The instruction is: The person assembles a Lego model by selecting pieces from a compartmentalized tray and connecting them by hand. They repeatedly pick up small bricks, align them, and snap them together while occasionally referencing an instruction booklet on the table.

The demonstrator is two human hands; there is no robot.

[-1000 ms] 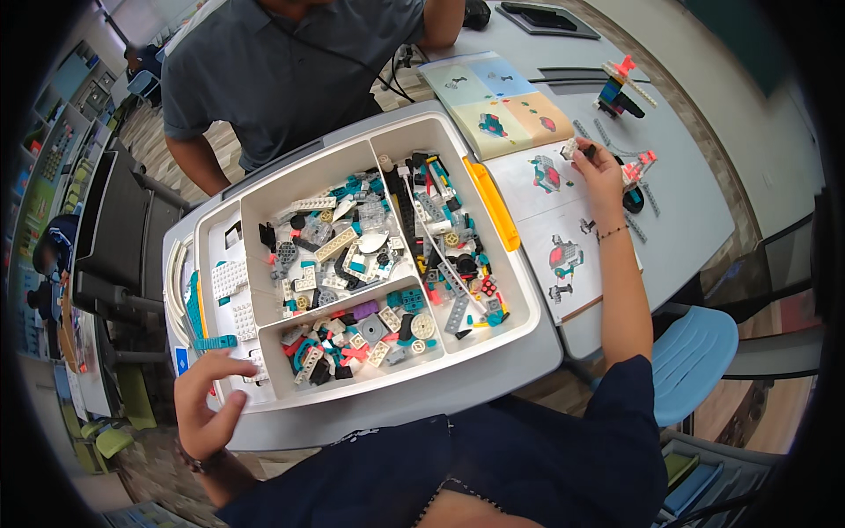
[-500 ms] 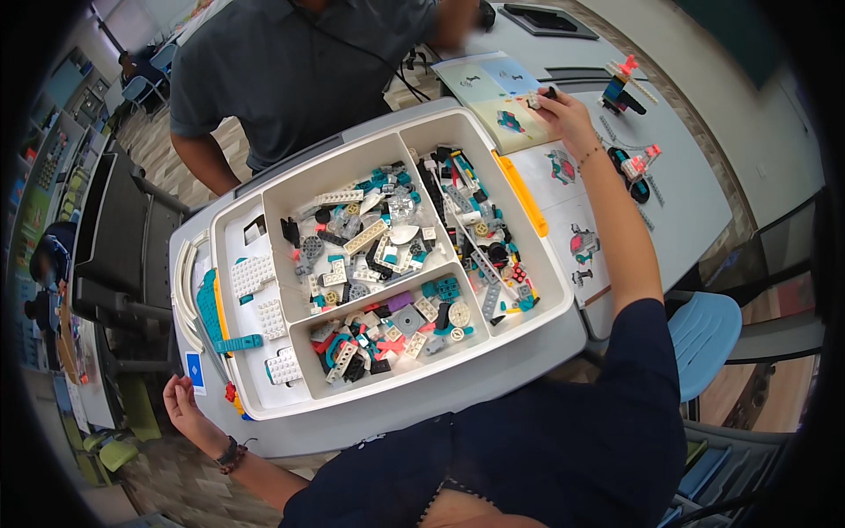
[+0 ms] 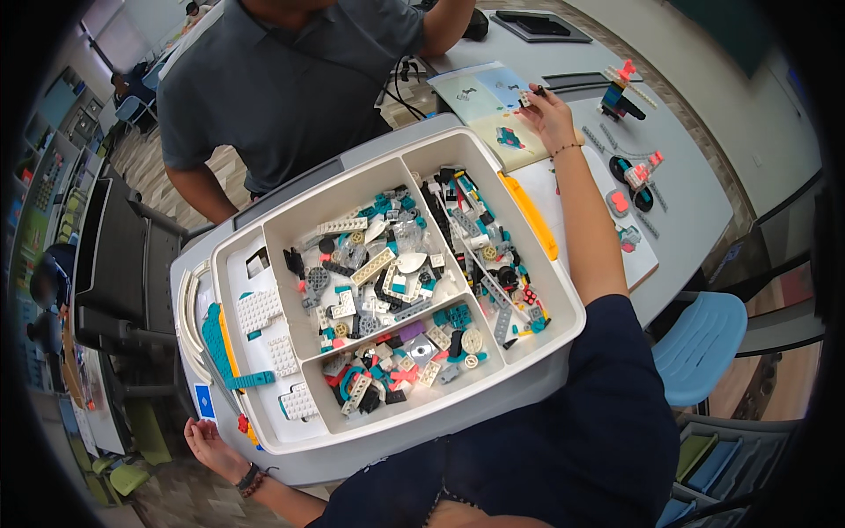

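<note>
Pinching is seen at the right hand (image 3: 550, 121): the grip is clamped on a small black-and-white piece (image 3: 527, 99), held at the fingertips above the open booklet (image 3: 487, 132), past the far right corner of the tray (image 3: 559, 299). The piece's long axis cannot be told at this size. The left hand (image 3: 214, 447) is placed well apart, by the near left corner, fingers loosely curled, nothing seen in it. Hard plastic is noted: studded rectangular plates (image 3: 258, 310), a perforated white beam (image 3: 373, 266) among jumbled bricks, a smooth yellow latch (image 3: 532, 216).
</note>
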